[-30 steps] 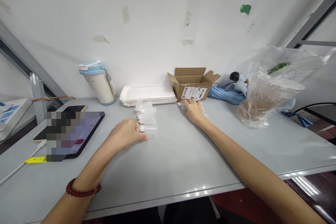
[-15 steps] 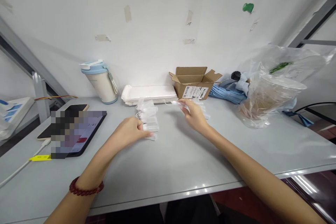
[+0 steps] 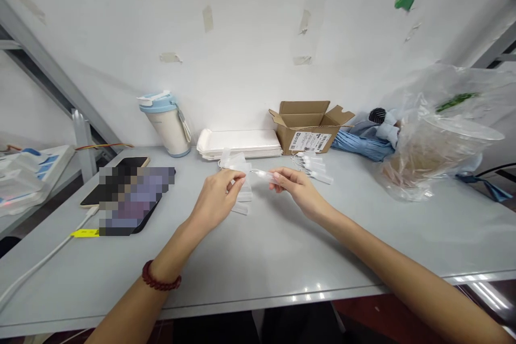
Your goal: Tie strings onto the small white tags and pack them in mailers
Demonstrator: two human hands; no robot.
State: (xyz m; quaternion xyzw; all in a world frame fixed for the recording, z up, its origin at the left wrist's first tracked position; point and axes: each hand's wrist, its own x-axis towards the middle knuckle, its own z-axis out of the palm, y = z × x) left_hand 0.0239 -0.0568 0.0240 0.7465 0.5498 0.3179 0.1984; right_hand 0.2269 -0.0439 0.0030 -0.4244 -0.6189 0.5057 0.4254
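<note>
My right hand (image 3: 300,188) pinches a small translucent plastic tube (image 3: 263,174), which lies level just above the table, its thin cord end pointing left. My left hand (image 3: 215,196) is closed, thumb and forefinger pressed together around the tip of that cord; the fingers partly hide it. Under and behind the left hand lies a pile of similar clear tubes (image 3: 241,209) with white cord loops, partly covered by the hand. A second group of tubes (image 3: 321,177) with loops rests on the table beyond my right hand.
Along the wall stand a tumbler (image 3: 167,126), a stack of white trays (image 3: 242,142) and an opened cardboard box (image 3: 308,131). Blue cloth (image 3: 363,142) and a bagged container (image 3: 439,145) sit to the right. Two phones (image 3: 155,193) and a white cable (image 3: 40,258) lie left.
My right hand has brought the tube left and nearer from the right-hand group. My left hand has risen off the pile to the tube's cord. The view has turned slightly left.
</note>
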